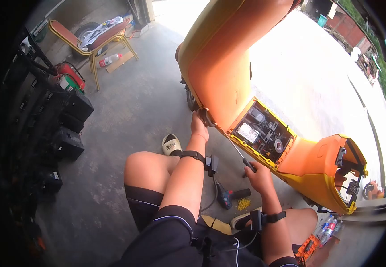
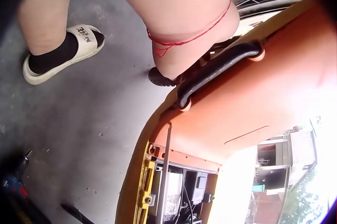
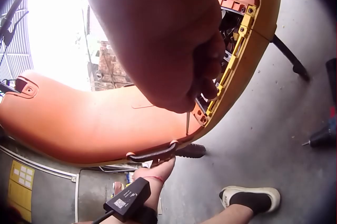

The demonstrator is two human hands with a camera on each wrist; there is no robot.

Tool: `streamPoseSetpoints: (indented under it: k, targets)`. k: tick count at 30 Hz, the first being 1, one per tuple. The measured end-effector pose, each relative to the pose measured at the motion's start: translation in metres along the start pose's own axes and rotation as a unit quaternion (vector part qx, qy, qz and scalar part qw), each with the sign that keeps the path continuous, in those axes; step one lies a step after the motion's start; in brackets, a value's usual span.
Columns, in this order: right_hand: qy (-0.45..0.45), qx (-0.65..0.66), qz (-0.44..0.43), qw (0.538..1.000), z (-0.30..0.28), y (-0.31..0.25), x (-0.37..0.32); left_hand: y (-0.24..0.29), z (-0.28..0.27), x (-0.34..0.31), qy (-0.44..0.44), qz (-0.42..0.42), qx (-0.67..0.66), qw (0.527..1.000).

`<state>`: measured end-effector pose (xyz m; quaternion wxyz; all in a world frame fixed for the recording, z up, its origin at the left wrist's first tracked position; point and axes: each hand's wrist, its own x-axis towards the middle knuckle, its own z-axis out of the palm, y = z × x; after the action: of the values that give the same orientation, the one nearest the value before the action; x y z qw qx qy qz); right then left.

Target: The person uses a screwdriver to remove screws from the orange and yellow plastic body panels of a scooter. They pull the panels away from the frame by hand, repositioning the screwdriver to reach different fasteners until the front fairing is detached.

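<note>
While the right hand (image 1: 260,179) curls round it, the screwdriver (image 1: 247,163) slants away to the orange shell (image 1: 222,82).

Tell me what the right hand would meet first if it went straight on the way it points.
Following the screwdriver it grips, the right hand would likely drive the tip into the orange panel first, beside the open compartment; whether the tip touches there is unclear.
</note>
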<state>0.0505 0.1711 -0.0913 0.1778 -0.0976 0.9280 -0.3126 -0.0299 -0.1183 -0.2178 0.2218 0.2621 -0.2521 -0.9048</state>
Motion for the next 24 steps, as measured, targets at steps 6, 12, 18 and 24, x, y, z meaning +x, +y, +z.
streamPoseSetpoints:
  k: [6, 12, 18, 24]
  targets:
    - [-0.007, -0.022, -0.021, 0.999, -0.001, -0.010, 0.001, 0.038, 0.015, -0.050, 0.077, -0.021, 0.076, 0.994]
    - [0.011, 0.021, -0.027, 0.999, 0.022, 0.027, 0.014, 0.018, 0.015, -0.144, 0.044, -0.081, 0.189, 0.978]
    - [-0.016, 0.078, 0.053, 0.995, 0.011, 0.015, -0.001, 0.033, 0.085, -0.245, -0.091, -0.095, 0.100, 0.986]
    - [-0.015, 0.092, 0.030, 0.995, -0.015, -0.002, -0.028, 0.083, 0.141, -0.288, -0.231, -0.048, 0.052, 0.970]
